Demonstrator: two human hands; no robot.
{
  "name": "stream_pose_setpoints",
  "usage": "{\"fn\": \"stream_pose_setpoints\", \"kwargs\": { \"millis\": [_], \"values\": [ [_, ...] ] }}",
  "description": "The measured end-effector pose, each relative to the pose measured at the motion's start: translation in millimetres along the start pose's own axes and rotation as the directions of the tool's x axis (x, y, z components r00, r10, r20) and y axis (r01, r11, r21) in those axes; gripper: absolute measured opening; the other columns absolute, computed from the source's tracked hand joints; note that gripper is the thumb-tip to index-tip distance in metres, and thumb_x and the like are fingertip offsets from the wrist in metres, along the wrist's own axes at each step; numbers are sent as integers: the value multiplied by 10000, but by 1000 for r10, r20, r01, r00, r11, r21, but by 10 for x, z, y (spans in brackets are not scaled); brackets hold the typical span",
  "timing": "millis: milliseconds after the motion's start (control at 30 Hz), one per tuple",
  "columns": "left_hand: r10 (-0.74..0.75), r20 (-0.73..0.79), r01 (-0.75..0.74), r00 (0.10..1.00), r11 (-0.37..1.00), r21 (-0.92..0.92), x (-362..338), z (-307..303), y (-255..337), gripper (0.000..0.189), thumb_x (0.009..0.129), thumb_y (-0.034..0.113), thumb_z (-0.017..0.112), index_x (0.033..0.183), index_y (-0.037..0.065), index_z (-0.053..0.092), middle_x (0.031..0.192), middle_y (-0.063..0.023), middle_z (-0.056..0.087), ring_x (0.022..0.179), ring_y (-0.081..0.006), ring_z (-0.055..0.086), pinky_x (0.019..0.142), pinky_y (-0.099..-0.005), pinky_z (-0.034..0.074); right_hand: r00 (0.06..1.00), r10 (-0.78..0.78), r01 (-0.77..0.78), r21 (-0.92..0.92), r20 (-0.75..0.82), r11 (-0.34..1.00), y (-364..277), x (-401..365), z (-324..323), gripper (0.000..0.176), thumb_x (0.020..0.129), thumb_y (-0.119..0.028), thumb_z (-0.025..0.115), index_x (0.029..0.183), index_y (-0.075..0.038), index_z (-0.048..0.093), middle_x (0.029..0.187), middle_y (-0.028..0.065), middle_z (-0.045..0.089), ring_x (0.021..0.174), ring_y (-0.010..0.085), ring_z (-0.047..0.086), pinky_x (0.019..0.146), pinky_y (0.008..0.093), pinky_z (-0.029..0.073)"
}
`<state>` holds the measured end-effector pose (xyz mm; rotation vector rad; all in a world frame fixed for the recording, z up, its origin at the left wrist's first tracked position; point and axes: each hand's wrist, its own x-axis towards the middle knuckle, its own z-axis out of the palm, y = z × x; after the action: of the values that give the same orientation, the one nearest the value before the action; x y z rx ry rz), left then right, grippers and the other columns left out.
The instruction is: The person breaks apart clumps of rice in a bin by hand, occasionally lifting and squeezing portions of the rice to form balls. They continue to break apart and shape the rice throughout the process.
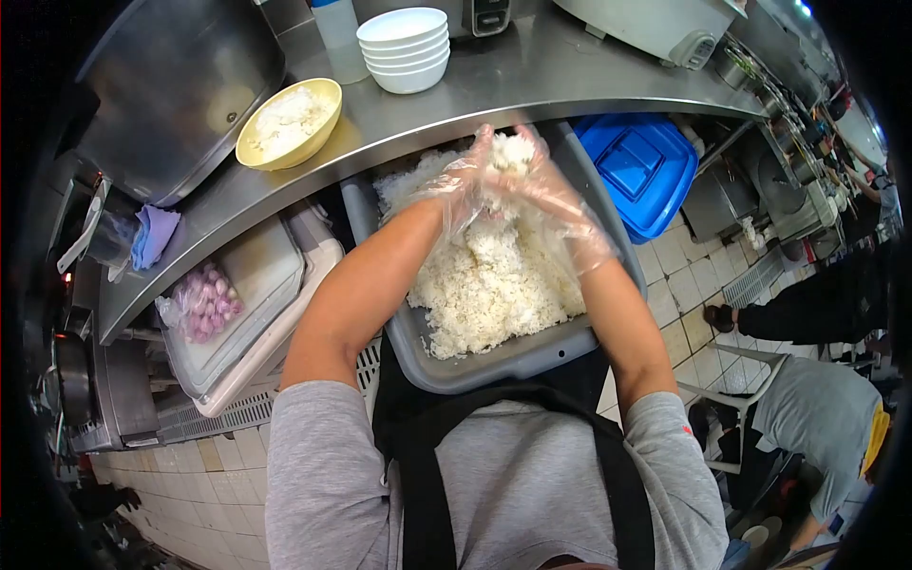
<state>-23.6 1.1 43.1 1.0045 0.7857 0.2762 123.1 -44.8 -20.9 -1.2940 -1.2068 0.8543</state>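
Both hands wear clear plastic gloves and are raised over a grey tub [446,375] of cooked white rice [494,294]. Between them, my left hand [461,185] and my right hand [551,195] hold a clump of rice [511,154], with the fingers curved around its two sides. More rice lies directly beneath the hands. A yellow bowl [328,128] with rice in it stands on the steel counter [513,81], to the left of the hands. Clear plastic shows at the tub's back left, beside my left hand.
Stacked white bowls [407,81], a large pot [180,85] and a white cooker [646,28] stand on the counter. Right of the tub is a blue lid [641,171]. A bag of peeled onions [206,302] lies lower left. A co-worker [817,418] bends near a chair [746,385].
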Motion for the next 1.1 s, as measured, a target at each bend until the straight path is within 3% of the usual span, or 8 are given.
{"fn": "stream_pose_setpoints", "kwargs": {
  "millis": [100,133,267,367,633,800,933,1100],
  "values": [
    [9,-42,-3,999,992,129,-75,65,-11,785,824,717,407,1363,146,395,1383,-141,412,1248,-287,420,924,-448,415,999,33,-40,-557,-22,830,100,-32,160,1139,514,-457,778,1437,-109,209,1431,336,142,1348,451,161,1105,431,244],
    [201,-139,-162,970,955,249,86,57,-90,741,839,665,460,1315,96,455,1296,-175,489,1144,-290,508,896,-410,434,999,43,-43,-628,-15,777,179,24,191,1098,549,-458,762,1433,-98,218,1430,319,183,1341,443,196,1095,431,264],
    [217,21,-217,976,974,60,272,22,-120,304,915,315,556,1041,47,620,1017,-91,627,923,-194,575,810,-335,463,997,73,-80,-602,-36,794,153,180,182,923,661,-422,707,1392,-53,282,1394,252,342,1291,379,349,1046,405,337],
    [304,30,-305,952,940,153,494,-1,-239,271,900,268,578,1051,45,615,1015,-75,626,912,-180,574,806,-342,465,990,66,-134,-661,-127,738,204,131,144,781,718,-392,678,1327,-27,353,1286,230,480,1187,360,477,989,393,394],
    [455,-52,-409,889,840,357,868,-321,-393,401,851,312,652,1057,-26,595,976,-109,618,887,-180,587,778,-321,470,997,49,-39,164,-60,986,260,55,4,608,702,-96,711,1238,-14,436,1086,84,593,970,158,572,839,282,465],
    [320,-235,-256,918,929,267,752,-279,-267,347,841,359,645,892,15,644,718,-77,608,551,-175,560,438,-341,425,982,118,-100,126,-145,987,-63,-58,-35,431,722,-37,700,1128,-3,558,904,67,649,800,146,603,759,266,479],
    [133,-268,-96,954,984,147,643,-187,-316,547,855,534,542,1166,84,574,1131,-128,585,910,-211,589,667,-418,503,907,268,-133,384,-324,914,-83,-86,-48,415,765,-66,694,1148,-20,541,946,70,639,817,150,603,737,284,491],
    [36,-125,-51,992,992,-115,626,-115,-323,688,868,649,409,1289,108,465,1239,-117,533,1045,-254,557,814,-460,478,980,156,17,830,-125,557,3,-84,67,637,815,-152,638,1367,-124,323,1244,99,490,1143,244,487,998,396,383]
  ]
}}
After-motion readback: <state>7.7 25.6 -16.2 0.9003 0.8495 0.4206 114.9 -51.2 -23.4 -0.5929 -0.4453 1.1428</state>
